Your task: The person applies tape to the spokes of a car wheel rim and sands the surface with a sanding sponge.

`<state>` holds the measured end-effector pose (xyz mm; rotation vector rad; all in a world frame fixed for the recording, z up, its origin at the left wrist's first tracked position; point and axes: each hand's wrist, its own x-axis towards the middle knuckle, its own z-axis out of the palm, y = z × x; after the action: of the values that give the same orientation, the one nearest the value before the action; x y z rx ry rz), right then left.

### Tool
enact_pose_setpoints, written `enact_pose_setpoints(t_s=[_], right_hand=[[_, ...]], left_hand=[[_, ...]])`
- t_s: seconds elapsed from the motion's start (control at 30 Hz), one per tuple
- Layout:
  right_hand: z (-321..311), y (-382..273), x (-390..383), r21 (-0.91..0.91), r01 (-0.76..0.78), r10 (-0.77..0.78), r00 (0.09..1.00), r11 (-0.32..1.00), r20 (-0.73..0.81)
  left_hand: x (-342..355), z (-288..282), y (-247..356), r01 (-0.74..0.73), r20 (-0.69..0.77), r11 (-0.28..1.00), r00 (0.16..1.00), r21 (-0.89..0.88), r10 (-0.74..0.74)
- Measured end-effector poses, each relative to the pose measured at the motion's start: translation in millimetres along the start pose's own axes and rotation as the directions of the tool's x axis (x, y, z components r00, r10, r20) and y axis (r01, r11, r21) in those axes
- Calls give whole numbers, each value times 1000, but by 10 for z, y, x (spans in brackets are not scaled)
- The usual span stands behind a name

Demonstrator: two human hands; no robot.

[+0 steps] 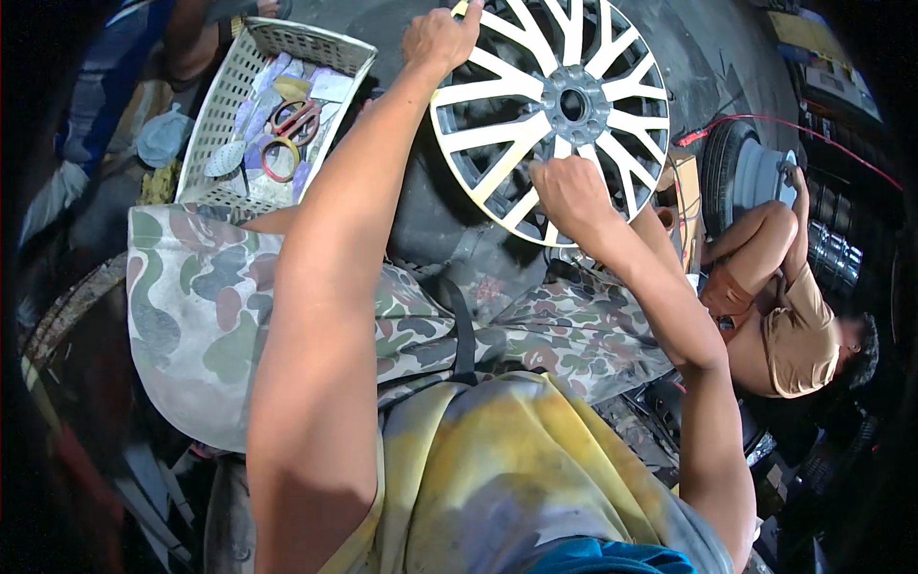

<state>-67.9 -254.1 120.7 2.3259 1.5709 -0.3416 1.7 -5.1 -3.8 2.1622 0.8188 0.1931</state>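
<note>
A spoked wheel [492, 90], white or cream over dark gaps, fills the upper middle of the view above my lap. My left hand [438, 40] grips its upper left edge, fingers closed around it. Over the lower spokes is my right hand [576, 196], curled closed; whatever its fingertips hold is hidden. Left of the wheel, a white perforated plastic basket [350, 54] contains red-handled scissors [298, 117], tape rolls [280, 159] and purple-and-white scraps. Camouflage cloth [201, 297] covers my lap beneath my forearms.
A co-worker [801, 340] crouches at right, one hand at a tyre [717, 172] with a silvery rim. Nearby are cardboard [686, 182], a red cable [784, 121] and stacked dark rims [832, 256]. Another person's leg [191, 43] shows top left, by a blue bag [164, 136].
</note>
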Motion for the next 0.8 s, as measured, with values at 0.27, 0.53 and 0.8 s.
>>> enact_pose_setpoints(t_s=[0.27,0.53,0.8], right_hand=[[159,523,60,87,1,2,999,996,-33],[152,-238,-305,494,113,1,975,862,-224],[199,-663,-452,603,-55,221,954,796,-204]], left_hand=[[11,-2,9,15,-21,1000,1000,-27,-16],[6,-64,28,-9,58,998,998,-64,12],[24,-58,-11,27,49,999,998,-25,-26]])
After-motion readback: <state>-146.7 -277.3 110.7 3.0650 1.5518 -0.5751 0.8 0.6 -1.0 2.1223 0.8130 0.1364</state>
